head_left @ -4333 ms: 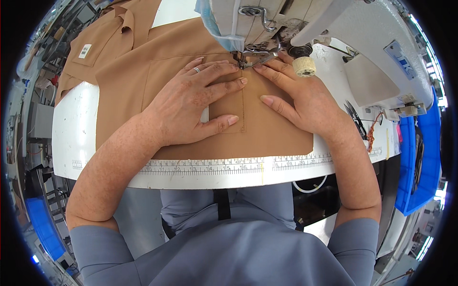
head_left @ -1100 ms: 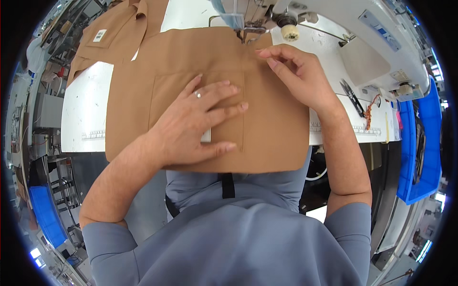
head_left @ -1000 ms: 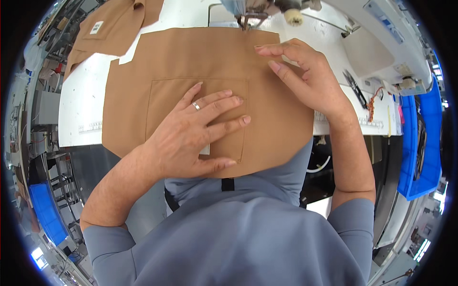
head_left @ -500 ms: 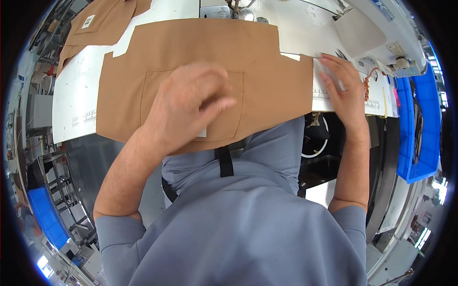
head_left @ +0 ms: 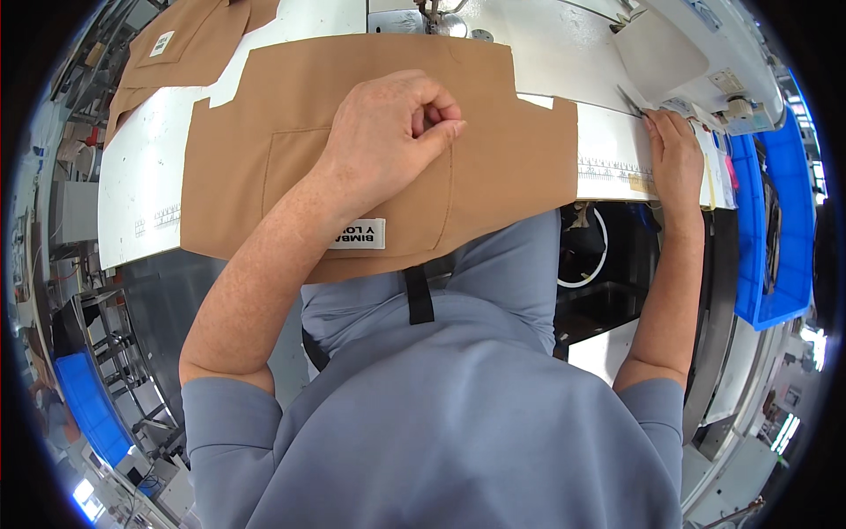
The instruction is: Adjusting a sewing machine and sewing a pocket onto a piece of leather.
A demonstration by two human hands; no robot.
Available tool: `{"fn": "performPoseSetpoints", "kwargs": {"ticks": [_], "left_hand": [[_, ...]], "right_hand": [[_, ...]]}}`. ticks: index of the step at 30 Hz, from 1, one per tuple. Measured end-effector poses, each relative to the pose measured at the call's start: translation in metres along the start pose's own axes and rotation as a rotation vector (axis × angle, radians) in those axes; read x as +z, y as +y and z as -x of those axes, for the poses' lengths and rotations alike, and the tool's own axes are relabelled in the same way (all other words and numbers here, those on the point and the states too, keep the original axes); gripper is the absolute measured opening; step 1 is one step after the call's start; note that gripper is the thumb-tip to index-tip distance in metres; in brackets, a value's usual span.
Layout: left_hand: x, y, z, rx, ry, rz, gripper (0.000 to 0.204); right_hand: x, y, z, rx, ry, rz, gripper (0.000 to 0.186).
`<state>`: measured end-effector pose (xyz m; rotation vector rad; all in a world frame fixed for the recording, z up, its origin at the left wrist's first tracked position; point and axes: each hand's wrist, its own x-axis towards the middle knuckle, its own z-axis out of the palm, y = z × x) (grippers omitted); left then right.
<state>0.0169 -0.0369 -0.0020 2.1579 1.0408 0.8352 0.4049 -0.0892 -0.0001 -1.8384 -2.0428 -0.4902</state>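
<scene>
A brown fabric panel (head_left: 520, 159) lies flat across the table in front of me, its lower edge hanging over my lap. It bears a stitched pocket (head_left: 300, 167) with a white label (head_left: 359, 234). Above the pocket's upper right part is my left hand (head_left: 388, 132), thumb and fingertips pinched together; whatever may be between them is too small to make out. To the panel's right, my right hand (head_left: 677, 163) has its fingers closed at the handle end of small metal thread snips (head_left: 630, 99), whose blades point away from me.
A sewing machine (head_left: 670, 57) stands at the back right, its presser foot area (head_left: 432, 18) beyond the panel. More brown pieces (head_left: 189, 44) lie at the back left. A ruler strip (head_left: 617, 169) marks the table's front. A blue bin (head_left: 749, 238) hangs at the right.
My left hand has moved up and right over the pocket, uncovering the label. My right hand has gone from beside the panel's edge to the snips on the right and closed on them.
</scene>
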Motion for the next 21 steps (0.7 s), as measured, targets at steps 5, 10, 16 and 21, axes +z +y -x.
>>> {"fn": "performPoseSetpoints", "kwargs": {"ticks": [5, 10, 16, 21], "left_hand": [[-0.004, -0.006, 0.001, -0.001, 0.028, 0.029, 0.011], [-0.006, -0.007, 0.003, -0.045, 0.033, 0.064, 0.013], [-0.007, -0.006, 0.004, -0.037, 0.034, 0.096, 0.014], [-0.009, -0.008, 0.003, -0.037, 0.023, 0.094, 0.013]], "right_hand": [[-0.011, -0.055, -0.009, 0.143, -0.088, -0.486, 0.021], [-0.021, -0.145, -0.018, -0.111, -0.244, -0.736, 0.021], [-0.006, -0.163, -0.031, -0.163, -0.248, -0.703, 0.025], [-0.002, -0.168, -0.037, -0.175, -0.261, -0.691, 0.027]]}}
